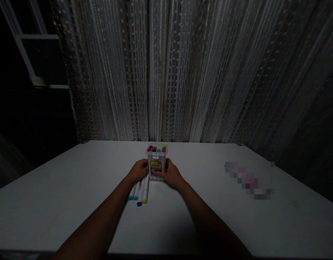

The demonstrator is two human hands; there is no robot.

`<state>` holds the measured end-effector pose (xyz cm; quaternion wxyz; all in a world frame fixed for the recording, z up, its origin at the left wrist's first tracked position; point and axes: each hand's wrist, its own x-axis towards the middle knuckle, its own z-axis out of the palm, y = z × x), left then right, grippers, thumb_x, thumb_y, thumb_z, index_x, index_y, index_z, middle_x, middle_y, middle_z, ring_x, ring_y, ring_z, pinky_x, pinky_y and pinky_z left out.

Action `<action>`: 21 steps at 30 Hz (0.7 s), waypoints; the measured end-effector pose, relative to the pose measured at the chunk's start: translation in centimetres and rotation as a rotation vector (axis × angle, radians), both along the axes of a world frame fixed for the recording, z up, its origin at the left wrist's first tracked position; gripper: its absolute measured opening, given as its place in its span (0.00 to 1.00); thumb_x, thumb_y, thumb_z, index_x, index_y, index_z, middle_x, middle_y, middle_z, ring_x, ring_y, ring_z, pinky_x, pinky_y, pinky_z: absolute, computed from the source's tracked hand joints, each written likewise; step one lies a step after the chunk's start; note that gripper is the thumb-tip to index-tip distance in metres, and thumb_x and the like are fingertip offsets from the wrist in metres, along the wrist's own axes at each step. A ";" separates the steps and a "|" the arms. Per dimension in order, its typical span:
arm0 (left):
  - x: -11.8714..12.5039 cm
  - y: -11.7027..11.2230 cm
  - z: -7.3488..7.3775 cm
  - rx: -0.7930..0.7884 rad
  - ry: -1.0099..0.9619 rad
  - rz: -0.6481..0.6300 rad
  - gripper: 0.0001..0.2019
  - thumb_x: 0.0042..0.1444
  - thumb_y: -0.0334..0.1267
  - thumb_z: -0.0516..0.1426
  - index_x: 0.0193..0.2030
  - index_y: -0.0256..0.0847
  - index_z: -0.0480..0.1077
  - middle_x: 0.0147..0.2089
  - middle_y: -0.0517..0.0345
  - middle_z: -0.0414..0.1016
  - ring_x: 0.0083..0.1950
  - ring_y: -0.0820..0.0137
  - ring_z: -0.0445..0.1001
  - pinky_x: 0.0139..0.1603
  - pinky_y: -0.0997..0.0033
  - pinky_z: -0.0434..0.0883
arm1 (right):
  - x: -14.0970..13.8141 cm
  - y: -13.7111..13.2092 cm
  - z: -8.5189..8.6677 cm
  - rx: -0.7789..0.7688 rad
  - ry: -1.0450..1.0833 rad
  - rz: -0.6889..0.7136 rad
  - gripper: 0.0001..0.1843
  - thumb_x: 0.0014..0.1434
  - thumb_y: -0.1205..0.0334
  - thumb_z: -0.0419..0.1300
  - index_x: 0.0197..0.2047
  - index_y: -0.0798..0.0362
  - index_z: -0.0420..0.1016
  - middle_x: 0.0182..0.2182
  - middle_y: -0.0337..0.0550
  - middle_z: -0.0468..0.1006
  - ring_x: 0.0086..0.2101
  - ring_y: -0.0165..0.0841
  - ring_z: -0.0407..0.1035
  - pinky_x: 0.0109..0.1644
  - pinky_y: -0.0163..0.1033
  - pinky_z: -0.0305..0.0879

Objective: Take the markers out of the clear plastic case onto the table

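A clear plastic marker case point(156, 157) stands upright on the white table, with colourful marker caps showing at its top and a yellow label on its front. My right hand point(172, 174) grips the case's right side, its thumb across the lower front. Against the left side, my left hand point(138, 170) has its fingers curled at the case; its fingertips are partly hidden. Several white markers point(140, 191) with light blue, dark blue and yellow ends lie side by side on the table, just below my left hand, which covers their far ends.
The white table point(204, 213) reaches back to a patterned, hanging curtain point(166, 72). A blurred-out, pinkish object point(247, 179) lies on the right part of the table. At the far left is a dark window point(41, 54). The room is dim.
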<state>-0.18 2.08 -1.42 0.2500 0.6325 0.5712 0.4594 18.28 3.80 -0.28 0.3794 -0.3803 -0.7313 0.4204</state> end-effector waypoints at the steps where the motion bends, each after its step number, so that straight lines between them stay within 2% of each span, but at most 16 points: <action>1: 0.1 0.0 0.1 0.032 -0.022 -0.019 0.16 0.45 0.34 0.54 0.39 0.34 0.77 0.39 0.53 0.81 0.42 0.61 0.76 0.48 0.64 0.73 | 0.0 0.0 0.0 0.003 -0.006 -0.003 0.31 0.40 0.61 0.72 0.45 0.53 0.64 0.43 0.48 0.78 0.43 0.41 0.74 0.47 0.48 0.71; 5: 0.4 -0.2 0.6 0.131 -0.108 -0.031 0.16 0.48 0.38 0.53 0.40 0.33 0.76 0.41 0.52 0.80 0.45 0.60 0.76 0.48 0.63 0.72 | 0.1 -0.2 0.3 0.016 -0.029 -0.006 0.30 0.40 0.61 0.72 0.45 0.53 0.64 0.44 0.49 0.78 0.43 0.42 0.74 0.47 0.48 0.70; 8: 0.7 -0.4 1.0 0.118 -0.177 -0.053 0.19 0.52 0.46 0.52 0.40 0.33 0.75 0.40 0.52 0.79 0.43 0.61 0.76 0.45 0.64 0.73 | 0.1 -0.4 0.5 0.018 -0.034 -0.007 0.30 0.40 0.61 0.72 0.45 0.52 0.65 0.44 0.49 0.78 0.44 0.42 0.74 0.47 0.47 0.70; 11: 0.8 -0.6 1.2 0.126 -0.195 -0.018 0.22 0.53 0.53 0.51 0.37 0.34 0.74 0.37 0.53 0.78 0.40 0.62 0.75 0.43 0.66 0.73 | 0.1 -0.4 0.5 0.020 -0.044 -0.015 0.30 0.40 0.60 0.72 0.45 0.53 0.65 0.44 0.50 0.78 0.44 0.42 0.74 0.47 0.47 0.70; 16: 1.0 -0.9 1.8 0.151 -0.186 0.045 0.23 0.53 0.55 0.49 0.30 0.35 0.71 0.32 0.53 0.77 0.36 0.63 0.74 0.41 0.66 0.72 | 0.1 -0.4 0.5 0.033 -0.055 -0.012 0.30 0.40 0.60 0.72 0.46 0.54 0.65 0.45 0.52 0.78 0.44 0.42 0.74 0.47 0.47 0.70; 21: 1.7 -1.6 2.8 0.136 -0.250 0.008 0.24 0.53 0.56 0.48 0.33 0.35 0.73 0.35 0.50 0.79 0.40 0.59 0.75 0.43 0.63 0.73 | 0.1 -0.4 0.5 0.027 -0.036 -0.002 0.31 0.40 0.59 0.72 0.46 0.54 0.65 0.45 0.50 0.78 0.44 0.42 0.74 0.48 0.47 0.70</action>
